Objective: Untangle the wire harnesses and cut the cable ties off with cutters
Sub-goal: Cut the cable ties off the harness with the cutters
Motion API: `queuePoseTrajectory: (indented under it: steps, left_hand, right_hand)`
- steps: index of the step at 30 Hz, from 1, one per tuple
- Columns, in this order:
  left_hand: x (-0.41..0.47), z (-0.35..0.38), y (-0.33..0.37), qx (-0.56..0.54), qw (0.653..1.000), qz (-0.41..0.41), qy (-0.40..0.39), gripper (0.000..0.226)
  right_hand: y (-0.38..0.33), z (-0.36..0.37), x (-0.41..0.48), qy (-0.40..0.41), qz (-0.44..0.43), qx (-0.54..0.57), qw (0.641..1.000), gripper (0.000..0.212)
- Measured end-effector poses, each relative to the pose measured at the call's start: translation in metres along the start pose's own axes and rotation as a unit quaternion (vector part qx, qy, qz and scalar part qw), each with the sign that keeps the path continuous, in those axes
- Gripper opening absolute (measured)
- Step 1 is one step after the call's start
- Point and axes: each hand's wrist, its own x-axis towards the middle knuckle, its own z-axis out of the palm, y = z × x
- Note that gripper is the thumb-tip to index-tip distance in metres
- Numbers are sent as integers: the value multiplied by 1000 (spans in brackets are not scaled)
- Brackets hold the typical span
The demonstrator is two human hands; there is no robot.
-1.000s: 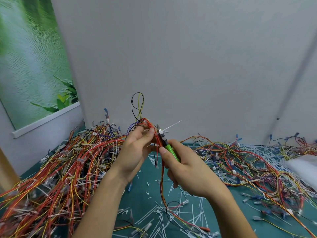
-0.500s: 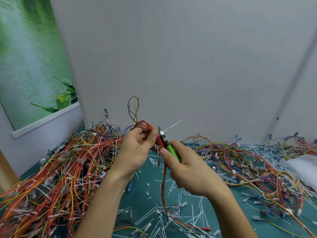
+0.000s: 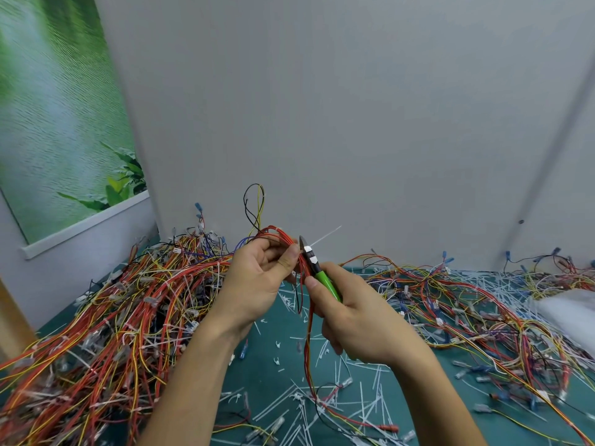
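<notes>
Red wires of the harness (image 3: 279,234) are being pinched between the thumb and curled fingers (image 3: 289,257) of the left hand (image 3: 254,281). It is holding the bundle up clear of the green mat (image 3: 267,355), probably so that the white cable tie (image 3: 325,236) is standing free, its tail pointing up and to the right. The right hand (image 3: 360,317) is wrapping its fingers round the green handles of the cutters (image 3: 322,275) and angling the blades up against the bundle, just beside the tie's head. Whether the blades are closing on the tie I cannot tell. The harness's loose ends are hanging down towards the mat, which is catching tie scraps (image 3: 289,400). A tangled left pile (image 3: 128,300) and a thinner right spread (image 3: 467,304) are lying well apart, likely uncut work and finished work.
</notes>
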Motion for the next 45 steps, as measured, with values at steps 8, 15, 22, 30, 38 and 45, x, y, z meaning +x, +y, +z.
queuePoseTrajectory:
  steps: [8,15,22,30,38,45]
  left_hand:
    - [0,1,-1,-3,1000,7,-4,34]
    - [-1,0,0,7,1000,18,-22,33]
    - [0,0,0,28,998,59,3,36]
    - [0,3,-4,45,996,78,13,36]
    - [-1,3,-6,76,993,93,-14,38]
    - [-3,7,-1,110,988,105,-16,38]
  right_hand:
    - [1,-3,0,-21,35,71,997,14]
    - [0,-13,-4,-43,38,44,997,15]
    - [1,-6,-3,-14,4,-2,1000,17]
    - [1,-4,-2,0,9,24,1000,14]
    - [5,-1,-1,19,-4,10,1000,15]
    - [6,1,1,28,2,9,1000,16]
